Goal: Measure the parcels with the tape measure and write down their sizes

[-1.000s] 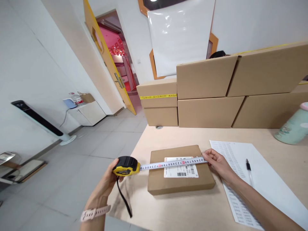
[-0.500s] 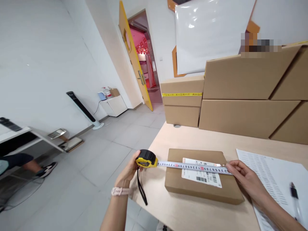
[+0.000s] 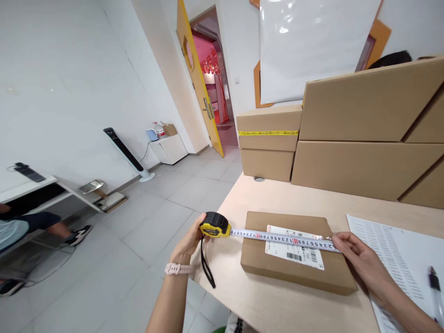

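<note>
A flat cardboard parcel with a white shipping label lies on the light wooden table. My left hand grips a yellow and black tape measure case just left of the parcel, its black strap hanging down. The white tape blade runs across the parcel's top. My right hand pinches the blade's end at the parcel's right edge.
Large cardboard boxes are stacked along the table's far side. A printed sheet and a pen lie to the right. Left of the table is open tiled floor, a seated person's legs, a tower fan and a yellow door.
My view has swung left and nearer. Both hands still hold the tape stretched over the parcel; the case sits slightly closer to the parcel's left edge than before.
</note>
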Demonstrator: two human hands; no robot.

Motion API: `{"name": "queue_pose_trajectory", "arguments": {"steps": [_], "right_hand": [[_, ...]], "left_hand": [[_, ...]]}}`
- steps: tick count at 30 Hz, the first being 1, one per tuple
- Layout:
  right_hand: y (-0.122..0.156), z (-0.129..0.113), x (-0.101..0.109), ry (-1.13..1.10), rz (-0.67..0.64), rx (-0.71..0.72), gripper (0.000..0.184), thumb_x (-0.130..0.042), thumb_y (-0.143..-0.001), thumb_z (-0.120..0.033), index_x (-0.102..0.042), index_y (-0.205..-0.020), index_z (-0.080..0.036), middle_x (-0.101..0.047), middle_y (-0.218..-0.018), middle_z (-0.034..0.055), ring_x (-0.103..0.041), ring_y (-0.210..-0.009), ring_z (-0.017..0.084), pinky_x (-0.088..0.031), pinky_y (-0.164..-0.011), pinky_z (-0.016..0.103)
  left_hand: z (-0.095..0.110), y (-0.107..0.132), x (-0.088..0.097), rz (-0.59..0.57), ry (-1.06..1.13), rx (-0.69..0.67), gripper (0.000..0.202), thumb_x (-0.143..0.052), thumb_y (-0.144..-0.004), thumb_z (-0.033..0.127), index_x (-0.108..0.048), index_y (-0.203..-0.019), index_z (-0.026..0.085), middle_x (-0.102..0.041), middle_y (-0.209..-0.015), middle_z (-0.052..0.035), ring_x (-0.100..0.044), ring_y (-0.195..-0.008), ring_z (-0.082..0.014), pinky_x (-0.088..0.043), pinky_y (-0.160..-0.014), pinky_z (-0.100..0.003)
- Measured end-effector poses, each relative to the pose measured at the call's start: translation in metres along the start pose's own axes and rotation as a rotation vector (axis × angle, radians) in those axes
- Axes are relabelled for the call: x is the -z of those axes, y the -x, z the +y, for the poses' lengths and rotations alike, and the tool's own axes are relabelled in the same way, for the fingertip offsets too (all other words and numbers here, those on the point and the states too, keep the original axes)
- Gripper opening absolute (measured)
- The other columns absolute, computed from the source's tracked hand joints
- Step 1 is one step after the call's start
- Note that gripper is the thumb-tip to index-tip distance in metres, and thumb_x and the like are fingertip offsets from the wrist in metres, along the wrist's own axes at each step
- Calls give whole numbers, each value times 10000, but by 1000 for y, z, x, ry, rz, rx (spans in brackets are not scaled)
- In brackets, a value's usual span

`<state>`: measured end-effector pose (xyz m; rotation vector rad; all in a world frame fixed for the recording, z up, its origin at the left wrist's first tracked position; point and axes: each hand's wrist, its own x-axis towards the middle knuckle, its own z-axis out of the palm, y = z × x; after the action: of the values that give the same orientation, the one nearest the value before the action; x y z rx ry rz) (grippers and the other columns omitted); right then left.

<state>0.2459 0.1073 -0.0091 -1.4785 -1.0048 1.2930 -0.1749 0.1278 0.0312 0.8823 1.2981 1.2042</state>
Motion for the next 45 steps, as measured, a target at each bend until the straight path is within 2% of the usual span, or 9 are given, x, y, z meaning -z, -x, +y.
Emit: {"name": "queue_pose_trajectory", "arguments": {"steps": [15,22,41,45], "right_hand": [[0,0,-1,-21,-9,-1,333,-675,-707,-535,-606,-828,-233,-686,-796,31,-621,-699,199,-500,-562,242],[1,0,-1,-46,-20,-41,332,-676,-706,-545,-603,-840,-250,-683,-774,9,-610,-707,186,-491,-573,222],[1,-1,-2,-23,-22,-40,334,-665,-698,-562,-609,-821,-257,-677,-755,8,-615,-723,212,-490,-589,257],[3,-10,3,43,24,-5,330,-655,-686,-590,-624,-774,-273,-660,-715,8,-577,-664,202,-464,-569,276]], "left_hand": [[1,2,-1,-14,-5,-5,450,-628,-697,598,-602,-667,150,-605,-508,-6,-451,-408,-103,-313,-410,-241],[0,3,0,-26,-2,14,462,-599,-722,600,-603,-693,139,-604,-519,-12,-460,-416,-104,-312,-408,-230],[-1,2,1,1,14,16,445,-654,-673,594,-614,-669,151,-603,-528,-19,-456,-430,-109,-337,-406,-230],[3,14,-7,3,24,-19,421,-643,-694,585,-633,-692,164,-609,-569,-22,-473,-488,-117,-370,-435,-227]]}}
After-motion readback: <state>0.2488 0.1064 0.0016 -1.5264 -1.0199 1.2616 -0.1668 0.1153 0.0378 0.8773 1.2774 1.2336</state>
